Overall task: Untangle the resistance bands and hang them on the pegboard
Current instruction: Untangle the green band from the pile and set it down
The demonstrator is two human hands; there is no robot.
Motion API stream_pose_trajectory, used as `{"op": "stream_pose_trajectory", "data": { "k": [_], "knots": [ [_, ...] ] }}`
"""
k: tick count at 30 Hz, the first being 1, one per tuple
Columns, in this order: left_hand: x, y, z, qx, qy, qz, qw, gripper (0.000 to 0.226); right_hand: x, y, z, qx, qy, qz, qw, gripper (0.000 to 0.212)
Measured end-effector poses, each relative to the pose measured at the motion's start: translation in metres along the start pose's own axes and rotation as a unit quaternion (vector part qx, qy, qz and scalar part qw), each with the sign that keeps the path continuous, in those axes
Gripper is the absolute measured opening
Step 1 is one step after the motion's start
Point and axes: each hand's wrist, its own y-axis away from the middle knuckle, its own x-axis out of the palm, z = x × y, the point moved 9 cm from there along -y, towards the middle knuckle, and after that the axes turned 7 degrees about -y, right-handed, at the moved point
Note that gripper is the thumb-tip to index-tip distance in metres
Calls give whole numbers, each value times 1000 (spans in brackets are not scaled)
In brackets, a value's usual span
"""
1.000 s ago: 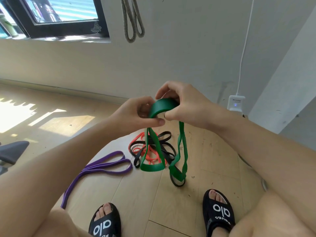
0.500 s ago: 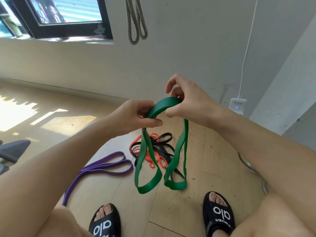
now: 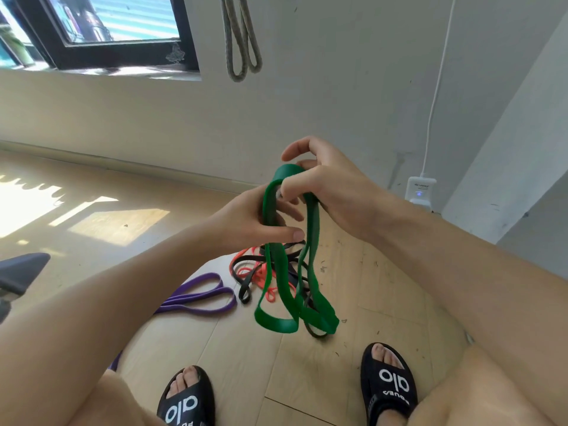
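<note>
A green resistance band (image 3: 281, 281) hangs in two long loops above the floor, held up at its top fold. My right hand (image 3: 329, 186) pinches that fold from above and the right. Just below and to the left, my left hand (image 3: 255, 222) grips the band's left strands. On the wooden floor behind the green loops lies a tangle of black bands (image 3: 242, 290) and an orange band (image 3: 255, 276). A purple band (image 3: 196, 298) lies flat to their left. A grey band (image 3: 241, 35) hangs on the wall above. No pegboard shows.
My two feet in black sandals (image 3: 388, 385) stand on the floor near the bottom edge. A white plug-in device (image 3: 421, 189) with a cable sits on the wall at right. A window (image 3: 101, 23) is at top left, and a dark grey object (image 3: 18, 272) juts in from the left.
My hands have drawn closer together and the right one has risen slightly. The green loops now hang narrower and closer to each other.
</note>
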Motion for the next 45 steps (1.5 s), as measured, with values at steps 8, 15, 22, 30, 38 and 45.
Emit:
{"op": "stream_pose_trajectory", "data": {
  "k": [8,15,22,30,38,45],
  "knots": [
    [28,-9,-3,-1,34,17,999,36,1,4,-2,10,-54,-63,997,29],
    [34,-12,-15,5,40,-18,999,49,-5,1,-10,40,-170,-124,977,26],
    [32,-6,15,-58,15,43,997,56,-35,-2,-15,69,-326,-180,926,16],
    [23,2,13,-68,-6,46,997,21,-79,-2,-41,90,-330,-217,914,18],
    [-13,10,12,-65,-146,0,987,28,-66,6,-58,147,-225,-134,954,10],
    [-22,13,1,-41,-217,15,975,14,-64,9,-68,180,-229,-115,950,23]
  ]
}}
